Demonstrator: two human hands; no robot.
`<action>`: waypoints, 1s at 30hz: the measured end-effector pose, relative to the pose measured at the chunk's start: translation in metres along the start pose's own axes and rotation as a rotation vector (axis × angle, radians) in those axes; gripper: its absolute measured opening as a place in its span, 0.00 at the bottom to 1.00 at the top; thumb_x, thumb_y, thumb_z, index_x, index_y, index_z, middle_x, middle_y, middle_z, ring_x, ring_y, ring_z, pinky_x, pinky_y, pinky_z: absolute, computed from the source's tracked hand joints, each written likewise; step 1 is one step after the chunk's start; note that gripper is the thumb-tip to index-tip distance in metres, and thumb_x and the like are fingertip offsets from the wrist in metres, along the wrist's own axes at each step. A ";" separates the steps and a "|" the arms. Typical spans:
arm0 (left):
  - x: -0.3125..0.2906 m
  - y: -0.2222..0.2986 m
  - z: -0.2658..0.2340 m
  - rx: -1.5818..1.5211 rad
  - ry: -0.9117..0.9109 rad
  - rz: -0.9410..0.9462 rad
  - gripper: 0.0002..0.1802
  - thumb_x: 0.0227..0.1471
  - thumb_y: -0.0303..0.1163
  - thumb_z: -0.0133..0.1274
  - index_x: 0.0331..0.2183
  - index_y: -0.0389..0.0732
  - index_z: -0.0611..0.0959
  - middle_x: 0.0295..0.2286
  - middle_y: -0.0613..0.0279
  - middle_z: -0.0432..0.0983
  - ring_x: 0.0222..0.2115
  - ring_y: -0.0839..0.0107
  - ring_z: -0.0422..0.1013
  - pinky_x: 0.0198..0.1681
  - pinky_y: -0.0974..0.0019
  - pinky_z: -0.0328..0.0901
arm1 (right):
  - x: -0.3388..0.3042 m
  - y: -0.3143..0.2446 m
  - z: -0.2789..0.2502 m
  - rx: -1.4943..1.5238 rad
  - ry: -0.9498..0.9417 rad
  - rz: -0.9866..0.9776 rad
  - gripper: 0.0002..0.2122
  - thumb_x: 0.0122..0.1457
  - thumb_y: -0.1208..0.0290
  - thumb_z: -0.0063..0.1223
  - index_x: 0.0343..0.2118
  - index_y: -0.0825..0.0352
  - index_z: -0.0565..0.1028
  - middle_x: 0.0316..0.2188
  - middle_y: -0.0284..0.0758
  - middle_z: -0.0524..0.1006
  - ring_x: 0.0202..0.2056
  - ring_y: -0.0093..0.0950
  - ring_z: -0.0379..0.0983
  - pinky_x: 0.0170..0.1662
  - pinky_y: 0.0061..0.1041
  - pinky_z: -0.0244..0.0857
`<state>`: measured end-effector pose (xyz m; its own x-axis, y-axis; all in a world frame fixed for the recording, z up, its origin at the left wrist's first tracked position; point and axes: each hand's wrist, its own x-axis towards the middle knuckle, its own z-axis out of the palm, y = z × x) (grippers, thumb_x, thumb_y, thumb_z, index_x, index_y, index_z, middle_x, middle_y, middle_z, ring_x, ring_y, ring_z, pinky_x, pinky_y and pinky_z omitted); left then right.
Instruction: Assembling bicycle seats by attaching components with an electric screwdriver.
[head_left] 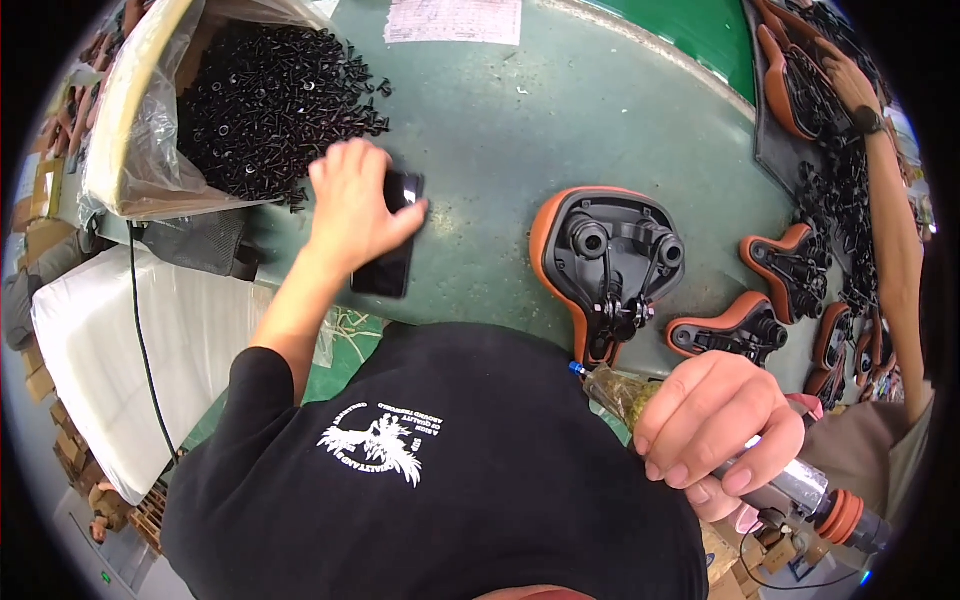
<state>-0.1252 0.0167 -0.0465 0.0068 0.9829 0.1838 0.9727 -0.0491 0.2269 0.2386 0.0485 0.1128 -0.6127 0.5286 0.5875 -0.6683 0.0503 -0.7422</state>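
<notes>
Left hand lay flat on a black phone near the screw pile, pinning it to the tabletop. Right hand clamped on a screwdriver, ready near the upturned saddle.

Bare green table lies open between my left hand and the upturned saddle at its three o'clock. At eleven o'clock the screw heap and its bag block the way. Past the saddle, at three o'clock, more saddles and a co-worker's arm crowd the table edge.
</notes>
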 end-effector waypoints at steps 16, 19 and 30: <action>-0.032 -0.062 0.023 -0.071 0.258 -0.270 0.28 0.57 0.37 0.67 0.53 0.33 0.76 0.45 0.44 0.75 0.43 0.42 0.76 0.43 0.49 0.74 | 0.004 0.009 -0.003 -0.040 0.067 0.055 0.14 0.54 0.85 0.63 0.41 0.67 0.73 0.34 0.42 0.81 0.27 0.34 0.82 0.31 0.35 0.80; 0.003 -0.062 0.036 -0.073 0.352 -0.205 0.28 0.58 0.37 0.67 0.53 0.33 0.77 0.46 0.44 0.73 0.42 0.42 0.76 0.42 0.49 0.74 | -0.003 0.008 -0.002 -0.055 0.057 0.027 0.13 0.55 0.85 0.62 0.41 0.67 0.72 0.34 0.43 0.81 0.26 0.34 0.82 0.30 0.36 0.80; 0.091 -0.053 0.033 -0.149 0.397 0.086 0.07 0.54 0.29 0.68 0.36 0.39 0.89 0.36 0.54 0.79 0.38 0.53 0.77 0.43 0.56 0.73 | -0.047 -0.023 0.009 -0.435 0.291 -0.130 0.18 0.55 0.81 0.58 0.48 0.63 0.69 0.34 0.38 0.76 0.22 0.28 0.77 0.29 0.32 0.77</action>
<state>-0.1688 0.1144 -0.0733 -0.0318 0.8314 0.5548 0.9281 -0.1814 0.3250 0.2790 0.0147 0.1053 -0.3529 0.7046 0.6156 -0.4566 0.4446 -0.7706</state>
